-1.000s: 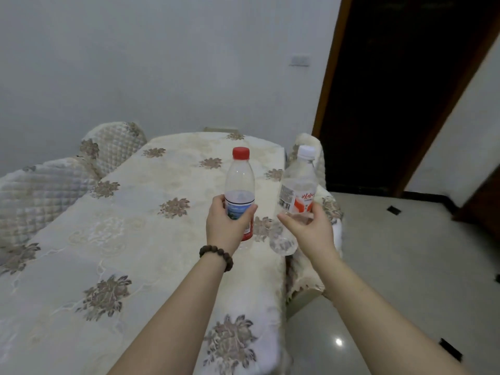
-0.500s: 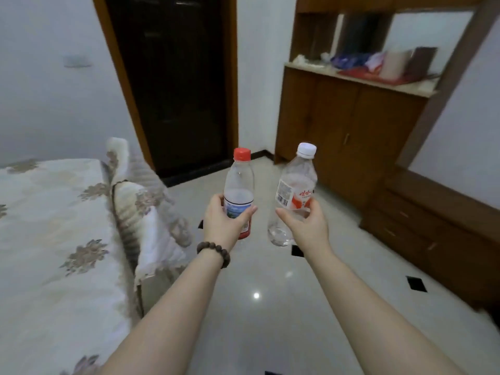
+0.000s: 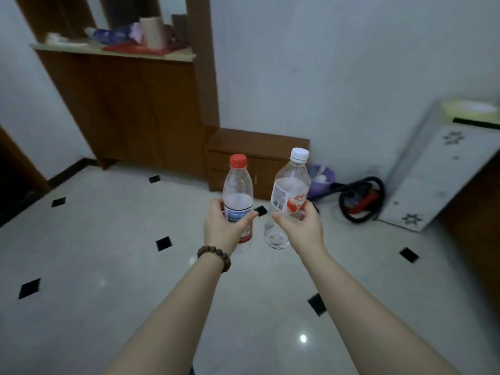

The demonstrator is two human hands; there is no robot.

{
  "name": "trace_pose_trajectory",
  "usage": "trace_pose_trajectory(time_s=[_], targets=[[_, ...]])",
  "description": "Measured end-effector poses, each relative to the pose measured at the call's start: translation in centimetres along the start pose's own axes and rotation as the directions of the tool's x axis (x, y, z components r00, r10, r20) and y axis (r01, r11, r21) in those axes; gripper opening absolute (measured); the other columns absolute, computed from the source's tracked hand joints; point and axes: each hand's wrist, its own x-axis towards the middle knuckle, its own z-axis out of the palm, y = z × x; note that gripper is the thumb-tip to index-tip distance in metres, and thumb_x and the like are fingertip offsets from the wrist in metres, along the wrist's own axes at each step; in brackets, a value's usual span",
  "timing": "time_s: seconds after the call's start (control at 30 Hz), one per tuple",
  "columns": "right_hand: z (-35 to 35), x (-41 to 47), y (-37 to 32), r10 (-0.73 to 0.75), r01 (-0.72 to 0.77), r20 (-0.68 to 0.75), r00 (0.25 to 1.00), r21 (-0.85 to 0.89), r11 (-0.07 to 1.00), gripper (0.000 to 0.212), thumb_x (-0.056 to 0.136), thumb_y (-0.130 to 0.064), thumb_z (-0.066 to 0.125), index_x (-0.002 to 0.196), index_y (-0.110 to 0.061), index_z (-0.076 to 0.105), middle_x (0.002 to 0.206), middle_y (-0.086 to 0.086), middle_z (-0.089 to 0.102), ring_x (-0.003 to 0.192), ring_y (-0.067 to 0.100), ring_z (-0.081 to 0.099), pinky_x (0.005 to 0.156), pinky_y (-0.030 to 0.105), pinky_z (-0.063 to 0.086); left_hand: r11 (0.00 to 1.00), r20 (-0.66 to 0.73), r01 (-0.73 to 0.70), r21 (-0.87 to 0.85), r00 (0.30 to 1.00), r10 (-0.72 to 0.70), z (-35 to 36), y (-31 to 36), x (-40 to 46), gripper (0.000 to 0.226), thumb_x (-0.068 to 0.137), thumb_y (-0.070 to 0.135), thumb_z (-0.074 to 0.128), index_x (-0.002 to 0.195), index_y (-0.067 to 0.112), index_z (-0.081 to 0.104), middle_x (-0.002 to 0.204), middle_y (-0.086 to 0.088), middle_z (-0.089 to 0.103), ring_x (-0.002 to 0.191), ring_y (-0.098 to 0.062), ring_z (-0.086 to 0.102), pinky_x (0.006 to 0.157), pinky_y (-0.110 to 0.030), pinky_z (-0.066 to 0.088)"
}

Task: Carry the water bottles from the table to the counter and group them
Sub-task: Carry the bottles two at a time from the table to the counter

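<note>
Above the tiled floor (image 3: 108, 266), the left hand (image 3: 221, 228) grips a red-capped bottle (image 3: 238, 193) upright, the right hand (image 3: 300, 228) a tilted white-capped bottle (image 3: 289, 190).

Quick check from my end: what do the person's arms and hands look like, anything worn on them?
Both forearms are bare, with no sleeves in view and no gloves. The left hand has a bracelet of dark brown round beads around its wrist. The right hand and its wrist carry nothing: no watch, band or ring that shows. No markings show on either arm.
</note>
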Motion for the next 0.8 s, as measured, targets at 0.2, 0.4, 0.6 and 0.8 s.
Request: trace_pose_trajectory(time_s=[0.2,0.4,0.6,0.8], targets=[[-15.4,1.0,3.9,0.055,-0.065,-0.278,0.959,-0.025,0.998,0.054,0.061,-0.036,0.081,0.109,-0.024,0.06,0.108,0.001,0.067,0.1,0.016,0.063,0.091,0.039,0.052,0.993,0.268,-0.116,-0.023,0.956,0.117,15.7,3.9,-3.3,0.056,0.067,0.033,0.084,0.108,0.024,0.047,0.104,0.006,0.06,0.096,-0.013,0.06,0.082,-0.028,0.05],[-29.0,-0.4,6.0,0.046,-0.091,-0.561,0.827,-0.054,0.994,0.055,0.069,-0.023,0.082,0.118,-0.019,0.058,0.116,0.001,0.063,0.105,0.014,0.059,0.08,0.021,0.044,0.98,0.501,-0.18,-0.087,0.842,0.199,28.2,8.0,-8.4,0.055,0.066,0.033,0.085,0.105,0.023,0.049,0.098,0.009,0.06,0.091,-0.01,0.06,0.08,-0.025,0.049],[-37.7,-1.9,8.3,0.144,-0.204,-0.728,0.67,0.007,0.979,0.067,0.073,-0.032,0.08,0.131,-0.023,0.047,0.125,-0.003,0.057,0.114,0.015,0.054,0.096,0.037,0.047,0.968,0.672,-0.21,-0.137,0.698,0.246,38.1,11.0,-12.0,0.055,0.067,0.031,0.084,0.107,0.025,0.047,0.106,0.006,0.059,0.098,-0.013,0.058,0.084,-0.026,0.048],[-42.7,0.4,10.5,0.187,-0.259,-0.81,0.557,0.045,0.965,0.073,0.073,-0.033,0.08,0.136,-0.022,0.045,0.13,0.0,0.055,0.115,0.016,0.054,0.093,0.034,0.046,0.959,0.767,-0.237,-0.159,0.582,0.271,46.6,13.2,-11.6,0.057,0.068,0.034,0.083,0.109,0.027,0.045,0.107,0.006,0.058,0.097,-0.013,0.056,0.085,-0.028,0.049]])
